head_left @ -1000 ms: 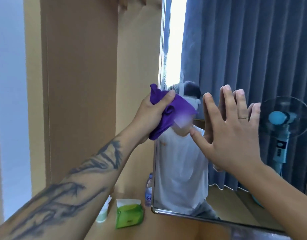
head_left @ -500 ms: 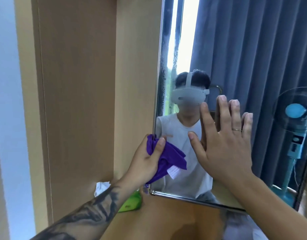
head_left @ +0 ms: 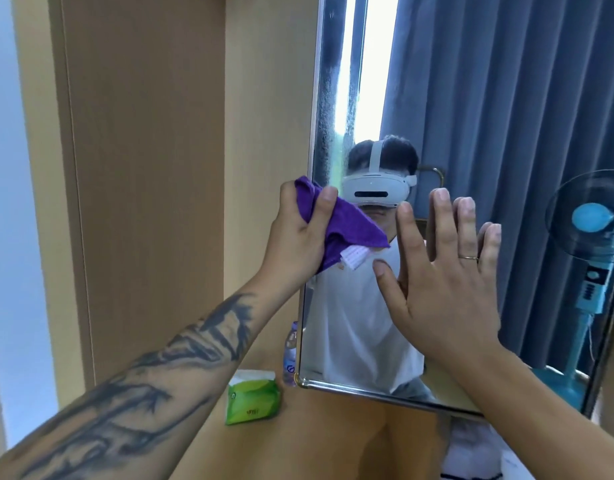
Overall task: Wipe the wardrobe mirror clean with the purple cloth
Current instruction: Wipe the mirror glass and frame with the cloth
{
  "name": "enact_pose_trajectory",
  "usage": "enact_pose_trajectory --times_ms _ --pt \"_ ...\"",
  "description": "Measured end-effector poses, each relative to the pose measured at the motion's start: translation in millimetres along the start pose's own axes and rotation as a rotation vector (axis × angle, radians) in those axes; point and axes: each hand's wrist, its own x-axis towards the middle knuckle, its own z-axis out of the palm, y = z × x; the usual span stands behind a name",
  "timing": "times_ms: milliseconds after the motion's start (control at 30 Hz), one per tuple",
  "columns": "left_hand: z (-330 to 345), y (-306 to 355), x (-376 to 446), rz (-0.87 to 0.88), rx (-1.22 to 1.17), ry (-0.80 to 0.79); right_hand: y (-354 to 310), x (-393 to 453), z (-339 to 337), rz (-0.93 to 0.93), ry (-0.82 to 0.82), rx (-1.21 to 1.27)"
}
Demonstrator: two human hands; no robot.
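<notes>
While left hand (head_left: 300, 233) fingers bunch cloth (head_left: 347, 225) on mirror (head_left: 350, 323), right hand (head_left: 447, 271), fingers spread, presses glass: we expect fresh palm smears; left-edge haze risks being missed.

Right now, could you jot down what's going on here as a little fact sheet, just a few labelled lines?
Activity: wiping a mirror set in a wooden wardrobe
Left hand: gripping a bunched purple cloth against the glass near its left edge
Right hand: open, fingers spread, palm flat toward the mirror
Ring: on a finger of the right hand
Mirror condition: hazy streaks in the upper left strip
Shelf below: green tissue pack and a water bottle beside the mirror's lower left corner
Reflected: blue curtain, blue standing fan
</notes>
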Motion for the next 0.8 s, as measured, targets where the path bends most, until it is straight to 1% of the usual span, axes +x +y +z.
enact_pose_trajectory --times_ms 233,333,433,533,667,800 --pt "-2.5 -37.4 -55.6 -0.070 -0.050 -0.025 -1.8 1.1 -6.5 0.008 -0.034 -0.007" --pt "-0.7 -53.1 -71.3 -0.119 -0.133 -0.063 -2.2 0.9 -9.9 0.013 -0.052 0.000" --pt "-2.1 -50.1 -78.8 -0.081 -0.092 -0.027 -3.0 0.1 -13.1 0.014 -0.052 0.013" --pt "-5.8 -34.8 -64.9 -0.034 -0.055 -0.038 -2.7 0.4 -14.2 0.006 -0.043 0.014" --pt "-8.6 -2.7 -18.3 0.065 0.033 -0.014 -2.3 0.7 -15.1 -0.002 -0.039 0.007" --pt "-9.4 13.5 8.3 0.131 0.031 -0.012 -2.1 0.7 -16.4 -0.003 -0.052 0.005"
